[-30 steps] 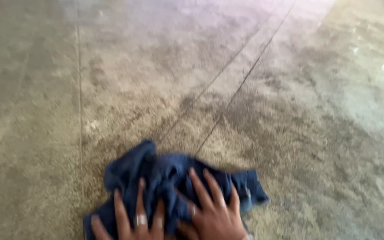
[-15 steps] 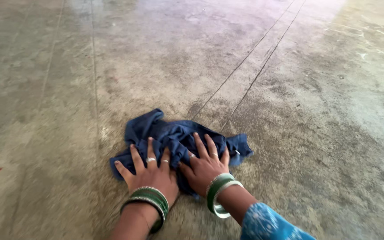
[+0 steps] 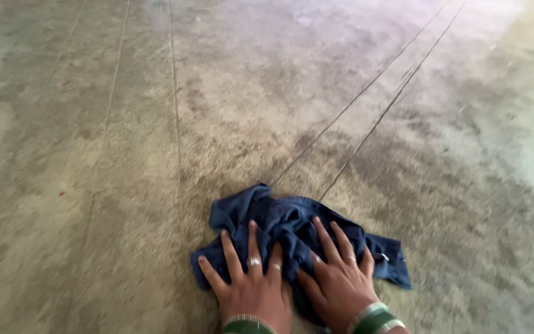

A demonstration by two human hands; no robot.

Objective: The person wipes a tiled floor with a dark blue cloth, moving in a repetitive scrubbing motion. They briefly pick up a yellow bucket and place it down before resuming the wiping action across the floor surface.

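1. One cloth [image 3: 292, 232] is seen, dark blue and crumpled, lying on the floor [image 3: 125, 154]. It is taken here as the landmark.
2. Two hands are counted. The left hand [image 3: 251, 284] is laid flat on the near left part of the cloth, with the fingers spread wide and nothing gripped.
3. The right hand [image 3: 338, 281] is laid flat on the near right part of the cloth, just beside the left hand. Its fingers are spread too, and the cloth is pressed down under the palm, not clasped.
4. Two rings [image 3: 254, 262] are seen on the left hand. On the right hand two more can be made out, but the picture is a little blurred there.
5. Green bangles [image 3: 375, 320] are worn on the right wrist, near to the cloth's near edge. A green band is also seen at the left wrist; the number cannot be counted, as it is cut by the frame edge.
6. Two thin lines [image 3: 372, 127] are drawn in the floor, side by side, from the far edge of the cloth away to the upper right.
7. More thin lines are seen on the floor far to the left of the cloth.
8. A small red speck [image 3: 62, 193] lies well apart, left of the cloth.
9. The near middle of the cloth is hidden by the two hands.
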